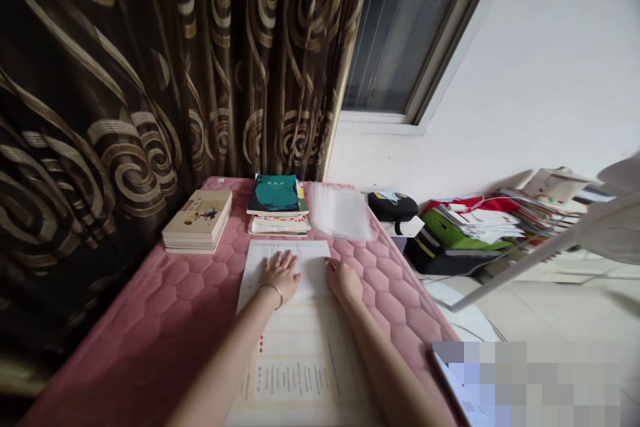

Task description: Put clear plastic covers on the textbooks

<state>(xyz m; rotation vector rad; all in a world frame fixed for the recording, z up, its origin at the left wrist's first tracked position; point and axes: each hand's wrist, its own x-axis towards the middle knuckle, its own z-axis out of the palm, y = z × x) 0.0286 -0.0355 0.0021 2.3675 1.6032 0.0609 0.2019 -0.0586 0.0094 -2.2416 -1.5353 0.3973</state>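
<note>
A large printed paper sheet (295, 347) lies lengthwise on a pink quilted table cover (180, 293). My left hand (280, 272), with a thin bracelet at the wrist, rests flat on the sheet's far part, fingers spread. To its right, my right hand (344, 278) lies on the same sheet with fingers curled down against the paper; nothing shows in it. Beyond the hands stands a stack of books topped by a teal one (277, 195). A second stack with a cream cover (199, 220) sits to the far left.
A clear plastic sleeve pile (339, 211) lies at the table's far right. A dark swirl-patterned curtain (125, 80) hangs behind and left. Right of the table: a black bag (393, 207), a cluttered heap of papers and folders (475, 223), a fan (610, 213).
</note>
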